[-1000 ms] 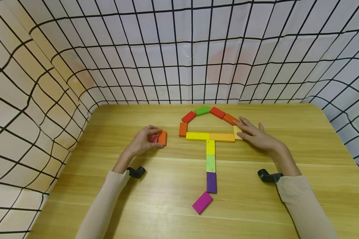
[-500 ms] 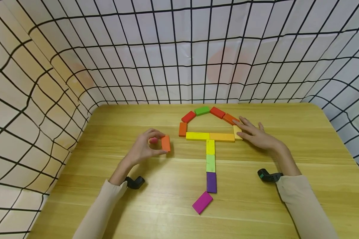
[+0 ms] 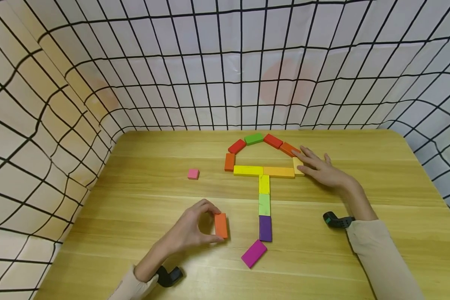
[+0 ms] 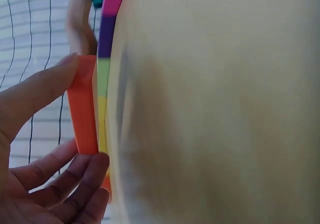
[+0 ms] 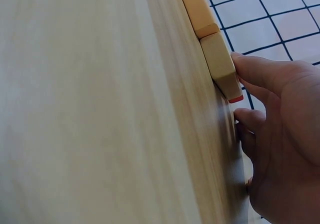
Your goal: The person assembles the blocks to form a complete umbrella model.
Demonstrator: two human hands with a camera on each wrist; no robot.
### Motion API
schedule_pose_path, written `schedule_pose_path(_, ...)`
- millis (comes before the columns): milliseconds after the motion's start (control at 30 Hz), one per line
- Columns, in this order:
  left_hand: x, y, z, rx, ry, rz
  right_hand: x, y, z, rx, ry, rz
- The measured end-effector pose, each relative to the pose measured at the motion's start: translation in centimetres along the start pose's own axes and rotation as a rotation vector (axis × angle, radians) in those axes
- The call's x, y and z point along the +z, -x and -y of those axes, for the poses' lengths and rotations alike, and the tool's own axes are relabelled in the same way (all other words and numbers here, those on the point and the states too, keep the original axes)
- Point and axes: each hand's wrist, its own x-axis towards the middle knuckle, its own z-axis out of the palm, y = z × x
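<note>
My left hand (image 3: 189,228) pinches an orange block (image 3: 221,226) by its two ends, thumb at the near end and fingers at the far end. In the left wrist view the orange block (image 4: 85,109) stands out against the row of colored blocks behind it. My right hand (image 3: 324,171) rests at the right of the layout, its fingers extended and touching a pale yellow block (image 3: 296,163). The right wrist view has the thumb against this pale block (image 5: 220,64), which abuts a light orange block (image 5: 198,11).
An arch has a green block (image 3: 253,138) at its top, above a yellow block (image 3: 248,170). Below runs a stem ending in a purple block (image 3: 265,228) and a slanted magenta block (image 3: 254,253). A small pink block (image 3: 193,174) lies left. Black netting (image 3: 228,85) surrounds the table.
My left hand has lifted the orange block away from beside the pink one and carried it toward the near side and slightly right. The right hand has stayed in place.
</note>
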Motion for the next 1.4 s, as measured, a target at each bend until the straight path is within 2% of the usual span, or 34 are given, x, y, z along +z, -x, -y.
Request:
schedule_pose_path(167,1.4,0.5,-1.0,0.008,-0.022,0.044,0.0,0.1,0.0,0.008,-0.011,-0.002)
schedule_pose_path(333,2.1,0.6,-1.6,-0.007,-0.068,0.042,0.0,0.1,0.1,-0.005,-0.002,-0.006)
schedule_pose_path(500,1.9,0.8,-1.7,-0.023,-0.112,0.095,0.0,0.0,0.3,-0.013,-0.003,-0.006)
schedule_pose_path(700,1.4,0.9,-1.5,0.054,-0.132,0.150,0.0,0.0,0.2,-0.012,0.005,-0.009)
schedule_pose_path(800,1.3,0.9,-1.5,0.072,-0.119,0.172,0.1,-0.1,0.1,-0.009,-0.003,-0.013)
schedule_pose_path(1033,1.7,1.1,-1.7,0.054,-0.101,0.212,0.1,0.0,0.1,-0.007,-0.016,-0.008)
schedule_pose_path(1233,1.8,0.9,-1.5,0.114,-0.108,0.226,0.2,0.0,0.0,-0.006,-0.017,-0.009)
schedule_pose_path(1400,1.6,0.6,-1.1,0.147,-0.076,0.246,0.1,-0.1,-0.1,-0.009,-0.006,-0.010)
